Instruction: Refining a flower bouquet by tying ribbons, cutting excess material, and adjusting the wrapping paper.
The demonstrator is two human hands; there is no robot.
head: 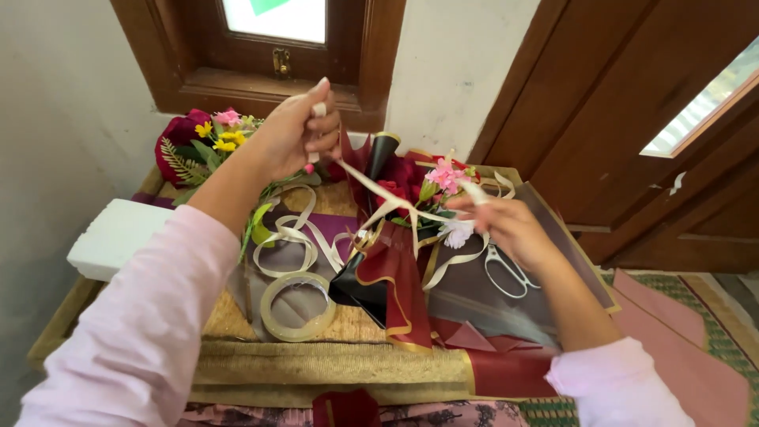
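A bouquet (395,237) wrapped in dark red and black paper with gold edging lies on a low wooden table (332,364). Pink, white and red flowers (444,180) stick out at its far end. A cream ribbon (379,196) runs around the bouquet's middle. My left hand (296,134) is raised and pinches one ribbon end, pulling it up and left. My right hand (506,223) grips the other ribbon end to the right of the flowers. The ribbon is taut between both hands.
A ribbon roll (299,307) with loose loops lies left of the bouquet. Scissors (506,269) rest on grey wrapping paper under my right hand. More flowers (202,142) lie at the back left, a white foam block (115,237) at the left edge. Pink sheets (680,332) lie right.
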